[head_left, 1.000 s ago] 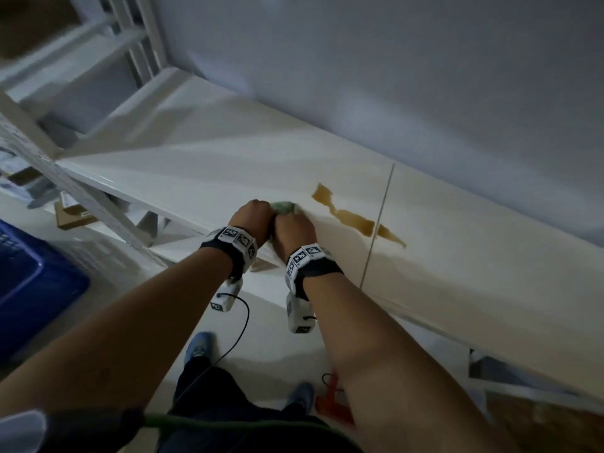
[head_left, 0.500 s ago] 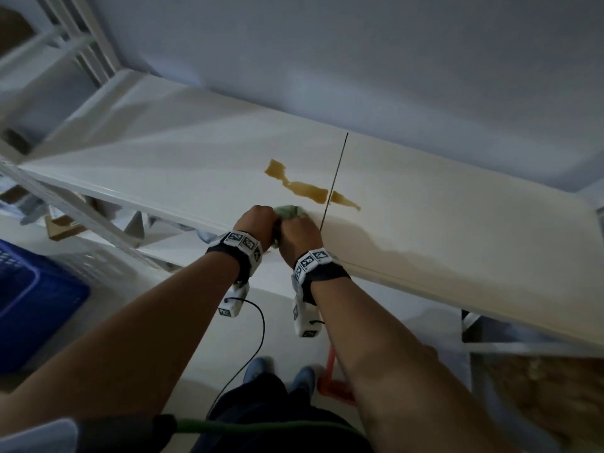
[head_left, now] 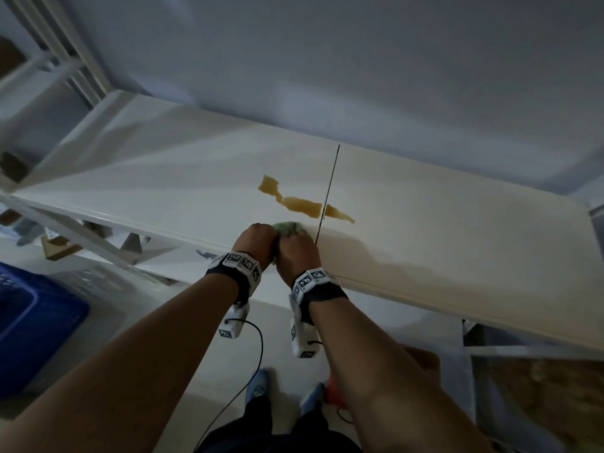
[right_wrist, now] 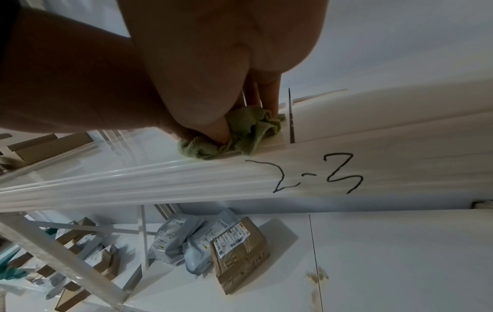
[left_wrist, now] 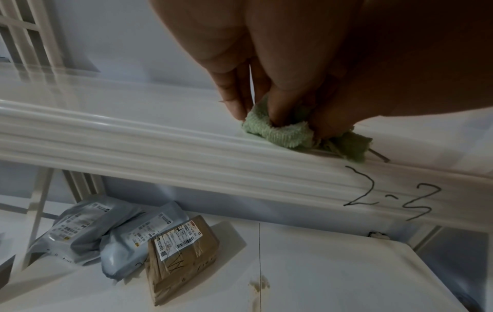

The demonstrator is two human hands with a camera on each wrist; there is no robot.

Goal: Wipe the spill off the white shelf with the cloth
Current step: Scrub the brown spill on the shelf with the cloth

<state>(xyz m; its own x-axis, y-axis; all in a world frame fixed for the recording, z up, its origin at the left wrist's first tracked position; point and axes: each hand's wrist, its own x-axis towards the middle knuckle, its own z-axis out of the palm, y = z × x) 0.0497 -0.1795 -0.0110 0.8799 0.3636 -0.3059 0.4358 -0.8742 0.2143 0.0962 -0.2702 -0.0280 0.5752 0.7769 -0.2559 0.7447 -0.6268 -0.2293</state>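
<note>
A brown spill (head_left: 302,203) streaks across the white shelf (head_left: 163,178), crossing the dark seam (head_left: 328,191) between two boards. Just short of it, at the shelf's front edge, a bunched green cloth (head_left: 287,228) (left_wrist: 282,133) (right_wrist: 240,130) lies on the surface. My left hand (head_left: 258,238) and right hand (head_left: 299,248) sit side by side and both grip the cloth, fingers curled into it, pressing it on the shelf. The cloth does not touch the spill.
The shelf's front rail bears a handwritten "2-3" (left_wrist: 392,198). On the lower shelf lie grey mail bags (left_wrist: 88,228) and a taped cardboard parcel (left_wrist: 181,253). A blue crate (head_left: 29,328) stands on the floor at left. A wall (head_left: 359,76) backs the shelf.
The view has swung so the shelf and spill sit more central. Both hands stay together on the cloth near the front edge, just short of the spill.
</note>
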